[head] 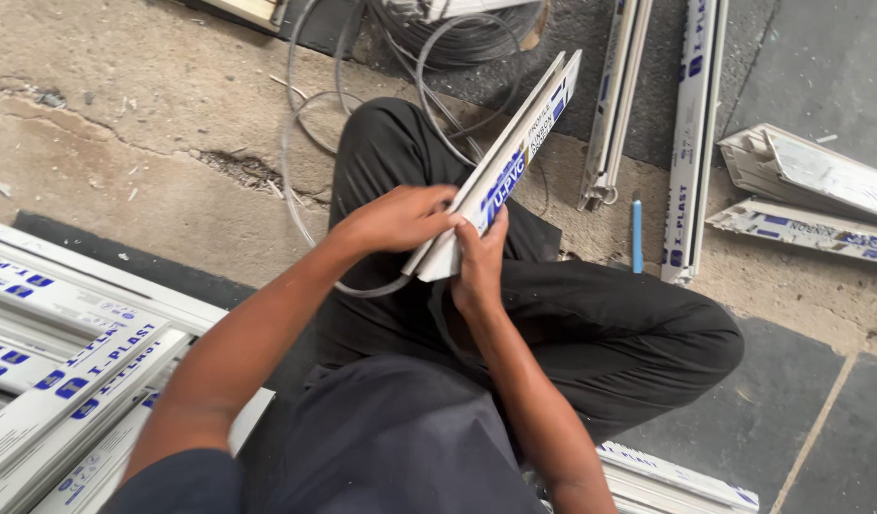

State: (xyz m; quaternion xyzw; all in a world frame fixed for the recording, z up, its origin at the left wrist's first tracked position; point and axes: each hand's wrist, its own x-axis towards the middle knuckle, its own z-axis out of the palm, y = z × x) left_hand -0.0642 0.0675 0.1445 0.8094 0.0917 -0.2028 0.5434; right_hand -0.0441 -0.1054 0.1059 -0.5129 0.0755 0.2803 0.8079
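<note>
Right now the short white plastic window profile with blue print (500, 176) is held over my lap, its near end low between my hands and its far end tilted up and away. My left hand (396, 219) grips that near end from the side, fingers closed around it, and a thin grey rubber gasket cord (310, 233) loops from under this hand toward the coil (458, 38) on the concrete floor (124, 114). My right hand (478, 262) clamps the end from below. I judge the cord is only starting at the near end; most of the length seems left. More white profiles (67, 362) lie at my left, others (691, 143) and a blue pen (637, 233) at my right.
</note>
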